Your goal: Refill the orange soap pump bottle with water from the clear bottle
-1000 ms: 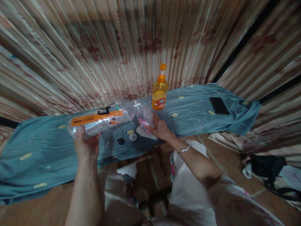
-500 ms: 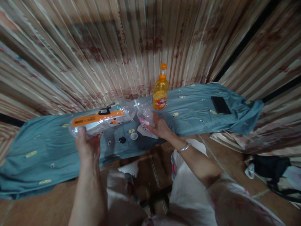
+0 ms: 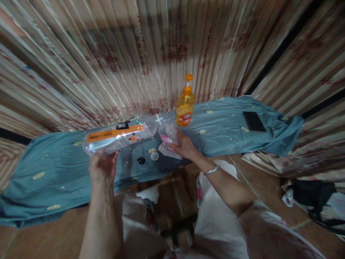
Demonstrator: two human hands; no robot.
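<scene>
My left hand (image 3: 101,167) grips a large clear plastic bottle (image 3: 118,136) with an orange label, held on its side with its mouth pointing right. The mouth sits at the top of a small clear bottle (image 3: 169,134) with a pink label, which my right hand (image 3: 183,146) holds upright on the blue cloth (image 3: 61,169). A white paper or cloth piece (image 3: 168,151) lies under the small bottle. A black cap (image 3: 141,160) and a white cap (image 3: 154,156) lie on the cloth between my hands.
An orange pump bottle (image 3: 184,104) stands behind the small bottle near the striped curtain (image 3: 151,54). A black phone (image 3: 253,121) lies on the cloth at the right. A dark bag (image 3: 309,196) lies on the floor at the lower right. My knees are under the table edge.
The large bottle has shifted slightly right and up in my left hand, its neck closer over the small bottle. My right hand has stayed on the small bottle.
</scene>
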